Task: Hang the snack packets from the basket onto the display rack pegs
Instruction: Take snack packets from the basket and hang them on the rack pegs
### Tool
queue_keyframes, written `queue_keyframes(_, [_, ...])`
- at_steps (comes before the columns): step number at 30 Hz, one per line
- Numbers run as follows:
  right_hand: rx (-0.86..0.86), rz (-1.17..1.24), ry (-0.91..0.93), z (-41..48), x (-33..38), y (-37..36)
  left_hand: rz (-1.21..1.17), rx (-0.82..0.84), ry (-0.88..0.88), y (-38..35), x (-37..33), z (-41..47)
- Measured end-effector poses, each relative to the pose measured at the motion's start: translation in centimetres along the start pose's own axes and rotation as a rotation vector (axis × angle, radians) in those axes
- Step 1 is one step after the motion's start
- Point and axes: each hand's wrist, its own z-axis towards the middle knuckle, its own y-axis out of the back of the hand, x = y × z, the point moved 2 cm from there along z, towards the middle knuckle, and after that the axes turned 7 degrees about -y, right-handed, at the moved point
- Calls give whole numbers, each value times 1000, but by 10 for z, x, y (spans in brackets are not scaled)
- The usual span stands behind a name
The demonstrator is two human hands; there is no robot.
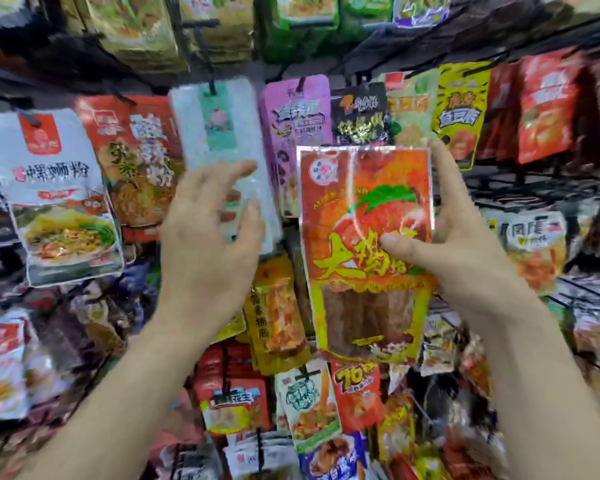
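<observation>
- Right hand point(465, 244) pinches the orange packet point(364, 209), thumb on its front, upright before the display rack point(520, 199).
- Left hand point(205, 244) is spread over the pale hanging packet point(219, 133).
- Risk: with blurred, crowded pegs, a missed hang hole could drop the packet.

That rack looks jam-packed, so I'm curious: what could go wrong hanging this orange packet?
The right hand holds the orange packet by its right side only, so it might slip or twist. The left hand is right by the pale hanging packet and could knock it loose.
</observation>
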Motion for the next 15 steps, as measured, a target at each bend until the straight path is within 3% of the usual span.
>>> queue_keyframes(3, [188, 25, -74, -24, -7, 12, -557, 233, 317, -11, -39, -41])
queue_keyframes(5, [266, -16, -189, -44, -15, 17, -741, 292, 464, -14, -51, -63])
queue_keyframes(9, [314, -244, -345, -93, -58, 26, -688, 341, 576, -16, -66, -114])
queue_keyframes(13, [286, -492, -483, -146, -101, 32, -621, 522, 661, -32, -69, -184])
queue_keyframes(15, [225, -419, -563, -171, -112, 29, -619, 587, 695, -38, -69, -208])
